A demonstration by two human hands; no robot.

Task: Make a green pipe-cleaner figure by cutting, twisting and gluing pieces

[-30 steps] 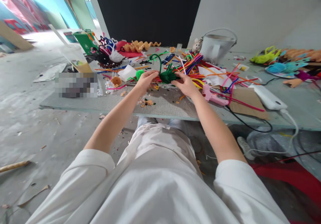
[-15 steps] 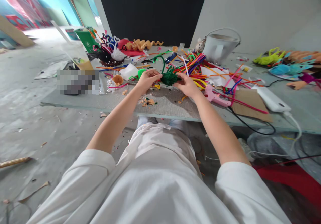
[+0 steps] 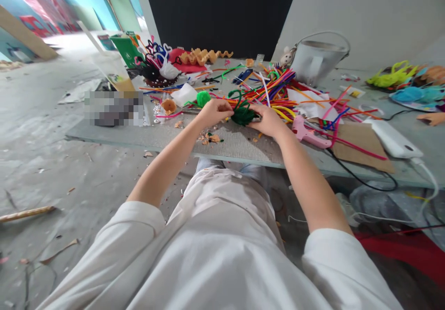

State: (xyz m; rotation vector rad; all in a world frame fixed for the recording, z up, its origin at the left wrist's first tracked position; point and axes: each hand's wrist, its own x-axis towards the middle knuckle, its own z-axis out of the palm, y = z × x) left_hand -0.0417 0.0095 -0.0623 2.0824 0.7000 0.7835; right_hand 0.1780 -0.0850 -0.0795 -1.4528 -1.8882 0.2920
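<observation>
A dark green pipe-cleaner bundle (image 3: 242,113) sits between both hands just above the grey table (image 3: 229,145). My left hand (image 3: 212,111) pinches its left end, fingers closed on a green strand. Gripping the bundle's right side is my right hand (image 3: 267,120), fingers curled over it. A thin green loop rises from the bundle's top.
A heap of coloured pipe cleaners (image 3: 278,87) lies behind the hands. A pink glue gun (image 3: 308,133), cardboard piece (image 3: 361,145) and white power bank (image 3: 392,138) lie to the right. A white bucket (image 3: 318,60) stands at the back, a green pompom (image 3: 203,98) and paper scraps on the left.
Both hands have lowered the green bundle closer to the tabletop, and its tall upright strand is now bent down into a short loop. The camera shifted slightly.
</observation>
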